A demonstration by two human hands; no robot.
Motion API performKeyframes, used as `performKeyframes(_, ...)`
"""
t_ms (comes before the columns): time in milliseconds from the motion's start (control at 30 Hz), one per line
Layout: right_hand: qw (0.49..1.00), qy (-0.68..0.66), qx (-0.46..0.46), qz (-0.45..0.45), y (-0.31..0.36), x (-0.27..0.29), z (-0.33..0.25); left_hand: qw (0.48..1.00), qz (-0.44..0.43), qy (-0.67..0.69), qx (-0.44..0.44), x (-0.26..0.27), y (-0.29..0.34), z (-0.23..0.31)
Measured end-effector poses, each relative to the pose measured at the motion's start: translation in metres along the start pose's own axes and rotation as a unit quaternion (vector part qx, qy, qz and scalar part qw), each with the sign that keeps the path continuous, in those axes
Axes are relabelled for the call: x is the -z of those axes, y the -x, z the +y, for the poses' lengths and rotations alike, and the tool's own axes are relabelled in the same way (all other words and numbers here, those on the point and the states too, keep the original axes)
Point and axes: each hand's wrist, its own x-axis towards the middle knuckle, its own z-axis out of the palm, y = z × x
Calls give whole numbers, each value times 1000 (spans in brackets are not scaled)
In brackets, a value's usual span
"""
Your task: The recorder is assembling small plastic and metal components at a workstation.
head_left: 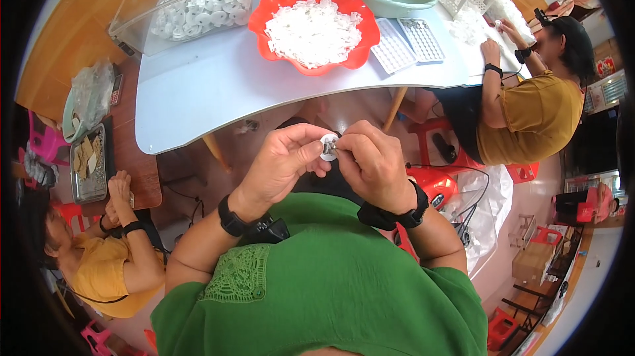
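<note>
A small round white plastic part [327, 139] with a dark metallic middle is pinched between the thumb and fingers of my left hand [289, 158]. My right hand [374, 161] meets it from the other side, its thumb and forefinger closed at the part's edge. Whatever the right fingertips hold is too small to make out. Both hands are held in front of my chest, short of the table's near edge. Beyond them on the table [198, 91] stands a red scalloped bowl [260, 39] heaped with small white plastic pieces.
A clear bin [126, 30] of white round parts stands far left, a pale green basin [390, 9] far right. Two white trays [395, 48] lie beside the bowl. One person [536, 111] works at right, another [109, 257] at left by a metal tray [99, 187].
</note>
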Motion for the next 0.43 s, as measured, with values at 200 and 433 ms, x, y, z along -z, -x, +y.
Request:
performKeyframes(200,999,-5,-4,-46,4,4,-3,999,15,-39,1,-8,5,1)
performKeyframes(433,995,-24,-23,-92,6,8,3,997,7,-79,4,-5,7,-4)
